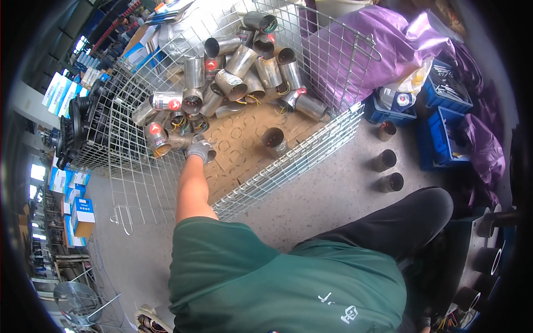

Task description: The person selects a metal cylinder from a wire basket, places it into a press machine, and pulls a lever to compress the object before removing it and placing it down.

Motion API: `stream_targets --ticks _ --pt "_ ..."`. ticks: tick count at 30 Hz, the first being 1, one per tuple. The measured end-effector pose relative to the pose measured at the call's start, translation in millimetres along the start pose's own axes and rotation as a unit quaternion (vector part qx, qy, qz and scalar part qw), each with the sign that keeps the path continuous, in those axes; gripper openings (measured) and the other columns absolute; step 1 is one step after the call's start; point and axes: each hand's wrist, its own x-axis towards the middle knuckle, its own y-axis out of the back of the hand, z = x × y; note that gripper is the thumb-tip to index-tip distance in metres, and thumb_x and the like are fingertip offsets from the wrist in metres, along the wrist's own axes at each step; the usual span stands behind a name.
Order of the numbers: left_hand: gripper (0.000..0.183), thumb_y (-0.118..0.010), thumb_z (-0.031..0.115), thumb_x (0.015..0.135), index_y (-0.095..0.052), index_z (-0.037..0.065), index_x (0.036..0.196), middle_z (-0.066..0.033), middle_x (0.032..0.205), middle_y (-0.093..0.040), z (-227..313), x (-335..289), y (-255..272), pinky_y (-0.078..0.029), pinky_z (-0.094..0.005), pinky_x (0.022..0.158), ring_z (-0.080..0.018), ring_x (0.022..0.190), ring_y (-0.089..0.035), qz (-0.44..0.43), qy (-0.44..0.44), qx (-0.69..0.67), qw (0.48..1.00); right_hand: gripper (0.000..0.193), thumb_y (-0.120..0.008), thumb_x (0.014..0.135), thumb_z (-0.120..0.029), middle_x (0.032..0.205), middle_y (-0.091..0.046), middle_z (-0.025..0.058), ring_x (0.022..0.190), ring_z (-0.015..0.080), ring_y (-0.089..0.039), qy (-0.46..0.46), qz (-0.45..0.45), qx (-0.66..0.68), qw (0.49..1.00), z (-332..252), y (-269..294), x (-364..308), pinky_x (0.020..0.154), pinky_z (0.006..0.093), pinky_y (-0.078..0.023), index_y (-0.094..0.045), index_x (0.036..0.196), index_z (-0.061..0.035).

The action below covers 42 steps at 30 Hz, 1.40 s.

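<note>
Metal cylinder [211,156] right at gloved left hand [198,149], inside wire basket [338,132]; cannot tell if fingers grip it. Right hand [426,329] barely shows, hold unclear.

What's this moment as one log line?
grey-gloved left hand: inside silver wire-mesh cage, at shiny metal cylinders, grip unclear | brown cardboard sheet: one cylinder standing apart | grey floor: three cylinders in a row

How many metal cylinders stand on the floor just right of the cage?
3: far cylinder by a blue bin, middle cylinder, near cylinder by the knee. Others may be hidden.
</note>
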Motion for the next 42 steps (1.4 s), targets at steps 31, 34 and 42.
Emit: stream_targets --ticks 31,34,42 --pt "0.035 -0.070 0.035 0.094 -0.067 0.006 0.114 -0.0221 0.100 -0.074 59.6 -95.6 85.2 -0.056 -0.0520 0.087 -0.0405 0.098 -0.073 0.194 -0.088 -0.184 0.960 0.051 -0.061 0.099 -0.040 0.131 -0.067 0.0212 0.115 0.0362 -0.066 0.072 -0.020 -0.138 0.988 9.8 62.7 112.7 0.100 0.0472 -0.055 -0.065 0.133 -0.0008" --pt "0.031 -0.068 0.030 0.097 -0.067 0.005 0.115 -0.0242 0.100 -0.073 84.2 -104.1 92.9 -0.055 -0.0512 0.087 -0.0422 0.097 -0.071 0.212 -0.053 -0.292 0.931 0.051 -0.061 0.099 -0.039 0.132 -0.067 0.0214 0.116 0.0364 -0.066 0.099 -0.026 -0.204 0.974 13.4 91.8 163.5 0.100 0.0471 -0.054 -0.065 0.133 -0.0007" --pt "0.033 -0.063 0.031 0.096 -0.074 0.010 0.119 -0.0245 0.109 -0.073 166.0 -29.0 20.1 -0.054 -0.0496 0.093 -0.0415 0.105 -0.071 0.085 -0.185 -0.155 0.967 0.049 -0.062 0.099 -0.036 0.133 -0.066 0.0221 0.118 0.0370 -0.064 0.214 -0.016 -0.420 0.882 43.3 186.1 345.2 0.100 0.0467 -0.054 -0.065 0.132 -0.0002"
